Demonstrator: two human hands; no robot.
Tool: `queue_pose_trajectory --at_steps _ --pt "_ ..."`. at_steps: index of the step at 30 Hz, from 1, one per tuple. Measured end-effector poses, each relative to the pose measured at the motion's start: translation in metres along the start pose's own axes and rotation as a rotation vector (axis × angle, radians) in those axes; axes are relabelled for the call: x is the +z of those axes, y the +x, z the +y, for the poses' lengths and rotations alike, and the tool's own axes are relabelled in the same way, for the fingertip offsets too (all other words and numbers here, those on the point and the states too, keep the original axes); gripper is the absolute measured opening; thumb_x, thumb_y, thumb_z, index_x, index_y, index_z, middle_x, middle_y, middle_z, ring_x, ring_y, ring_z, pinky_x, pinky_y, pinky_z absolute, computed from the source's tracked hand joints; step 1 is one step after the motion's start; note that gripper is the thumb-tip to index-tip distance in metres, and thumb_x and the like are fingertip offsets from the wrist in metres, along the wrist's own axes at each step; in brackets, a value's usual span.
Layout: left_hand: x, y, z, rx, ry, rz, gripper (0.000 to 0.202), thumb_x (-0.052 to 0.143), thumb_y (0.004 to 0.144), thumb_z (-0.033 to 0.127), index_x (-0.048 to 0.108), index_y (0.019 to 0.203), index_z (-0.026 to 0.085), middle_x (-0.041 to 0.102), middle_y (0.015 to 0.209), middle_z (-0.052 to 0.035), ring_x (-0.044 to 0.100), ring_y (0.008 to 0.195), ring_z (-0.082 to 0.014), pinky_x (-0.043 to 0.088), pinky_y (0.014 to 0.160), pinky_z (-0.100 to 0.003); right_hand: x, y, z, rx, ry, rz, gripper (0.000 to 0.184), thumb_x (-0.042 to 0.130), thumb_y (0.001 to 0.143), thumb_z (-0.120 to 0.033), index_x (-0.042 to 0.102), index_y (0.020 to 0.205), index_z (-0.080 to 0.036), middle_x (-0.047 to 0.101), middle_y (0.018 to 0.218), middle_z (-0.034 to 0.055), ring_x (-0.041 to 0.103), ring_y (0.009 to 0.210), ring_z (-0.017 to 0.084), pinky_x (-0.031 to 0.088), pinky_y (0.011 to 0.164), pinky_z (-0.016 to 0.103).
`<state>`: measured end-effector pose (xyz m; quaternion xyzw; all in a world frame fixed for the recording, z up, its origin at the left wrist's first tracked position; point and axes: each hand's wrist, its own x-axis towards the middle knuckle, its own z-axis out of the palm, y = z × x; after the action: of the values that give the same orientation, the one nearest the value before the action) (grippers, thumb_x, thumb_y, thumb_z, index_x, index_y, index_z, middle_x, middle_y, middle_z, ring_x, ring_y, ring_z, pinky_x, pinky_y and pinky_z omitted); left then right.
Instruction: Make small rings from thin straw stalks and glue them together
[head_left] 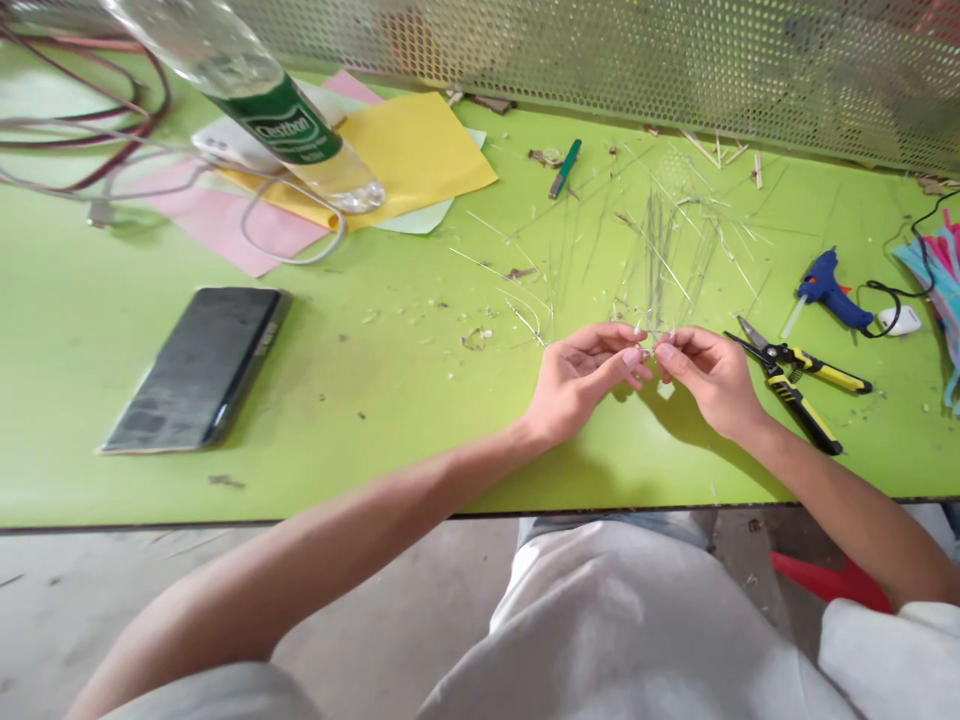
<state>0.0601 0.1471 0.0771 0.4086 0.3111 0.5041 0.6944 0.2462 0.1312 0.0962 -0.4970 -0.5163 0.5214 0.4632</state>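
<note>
My left hand (574, 378) hovers above the front part of the green table, its thumb and fingers closed in a pinch. Close beside it, my right hand (701, 378) is also pinching with thumb and forefinger. Between the two sets of fingertips is a thin, wire-like piece (651, 346), too fine to make out fully. Just beyond the hands lies a loose spread of thin straight wires (658, 250). Pliers-like cutters (795, 370) with yellow and black handles rest with open jaws to the right of my right hand.
A blue glue gun (832, 290) lies at the right, near fuzzy pink and blue stems (937, 270). A green-handled cutter (565, 170) lies farther back. At left are a phone (195, 370), a tilted water bottle (289, 125), coloured paper (427, 145) and cables (150, 150). A perforated metal panel (600, 65) borders the back.
</note>
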Motion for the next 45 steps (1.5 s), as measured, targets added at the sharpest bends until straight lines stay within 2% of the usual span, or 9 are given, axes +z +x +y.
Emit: queue_pose_trajectory --at_steps 2,7,12,14,17,22,29,39,45 --pt "0.0 0.001 0.0 0.001 0.044 0.025 0.042 0.1 0.076 0.049 0.08 0.094 0.016 0.081 0.083 -0.0042 0.078 0.069 -0.0157 0.065 0.062 -0.025 -0.001 0.0 -0.001 -0.026 -0.035 -0.018 0.046 0.089 0.08 -0.066 0.079 0.087 -0.022 0.076 0.081 0.0031 0.064 0.066 0.014 0.055 0.062 0.029" --pt "-0.002 0.005 -0.001 0.023 0.065 0.142 0.047 0.099 0.075 0.053 0.08 0.096 0.015 0.081 0.081 -0.0054 0.08 0.07 -0.0174 0.068 0.071 -0.028 -0.015 0.002 -0.005 -0.084 -0.154 0.014 0.041 0.084 0.088 -0.06 0.084 0.103 -0.022 0.079 0.085 0.0048 0.067 0.069 0.017 0.057 0.067 0.032" --pt "-0.004 0.009 0.0 0.077 0.067 0.249 0.051 0.1 0.072 0.054 0.081 0.097 0.014 0.082 0.084 -0.0063 0.081 0.073 -0.0186 0.07 0.072 -0.029 -0.032 0.008 -0.012 -0.218 -0.411 -0.019 0.021 0.08 0.093 -0.044 0.084 0.09 -0.023 0.08 0.089 0.0055 0.071 0.084 0.021 0.058 0.08 0.037" --pt "-0.002 0.007 0.002 0.078 0.099 0.224 0.048 0.099 0.076 0.053 0.082 0.097 0.013 0.083 0.084 -0.0072 0.082 0.074 -0.02 0.07 0.073 -0.03 -0.031 0.008 -0.011 -0.24 -0.459 -0.011 0.018 0.079 0.094 -0.042 0.085 0.094 -0.025 0.082 0.095 0.0058 0.073 0.09 0.022 0.059 0.085 0.038" --pt "0.002 0.002 0.003 0.075 0.131 0.159 0.044 0.097 0.079 0.05 0.082 0.096 0.013 0.084 0.081 -0.0078 0.083 0.074 -0.0213 0.071 0.074 -0.031 -0.022 0.006 -0.007 -0.188 -0.309 0.02 0.025 0.081 0.093 -0.048 0.085 0.101 -0.025 0.084 0.099 0.0055 0.076 0.088 0.021 0.062 0.084 0.037" --pt "0.005 -0.003 0.004 0.026 0.144 0.111 0.046 0.097 0.078 0.052 0.083 0.096 0.013 0.085 0.082 -0.0094 0.084 0.076 -0.024 0.073 0.078 -0.035 -0.01 0.003 -0.007 -0.132 -0.154 0.032 0.04 0.087 0.085 -0.063 0.082 0.087 -0.023 0.08 0.081 0.0042 0.075 0.072 0.02 0.062 0.072 0.034" --pt "0.002 -0.001 0.008 -0.106 0.145 -0.001 0.046 0.1 0.073 0.052 0.083 0.089 0.012 0.084 0.078 -0.0109 0.081 0.067 -0.0227 0.07 0.066 -0.032 -0.013 0.002 -0.013 -0.167 -0.169 0.032 0.04 0.085 0.087 -0.063 0.078 0.084 -0.023 0.076 0.076 0.0026 0.069 0.069 0.017 0.059 0.069 0.032" --pt "0.003 -0.002 0.007 -0.061 0.146 0.02 0.047 0.1 0.072 0.054 0.078 0.085 0.014 0.082 0.074 -0.008 0.078 0.062 -0.0189 0.066 0.06 -0.028 -0.013 0.0 -0.013 -0.211 -0.216 -0.022 0.034 0.082 0.093 -0.057 0.076 0.085 -0.024 0.075 0.081 0.0016 0.066 0.073 0.017 0.056 0.072 0.033" --pt "0.003 -0.001 0.008 -0.034 0.157 0.022 0.049 0.095 0.079 0.058 0.074 0.084 0.015 0.08 0.07 -0.0075 0.075 0.058 -0.0172 0.061 0.054 -0.026 -0.011 0.001 -0.009 -0.135 -0.144 -0.074 0.035 0.085 0.088 -0.057 0.075 0.086 -0.024 0.076 0.083 0.0028 0.068 0.077 0.018 0.059 0.073 0.033"
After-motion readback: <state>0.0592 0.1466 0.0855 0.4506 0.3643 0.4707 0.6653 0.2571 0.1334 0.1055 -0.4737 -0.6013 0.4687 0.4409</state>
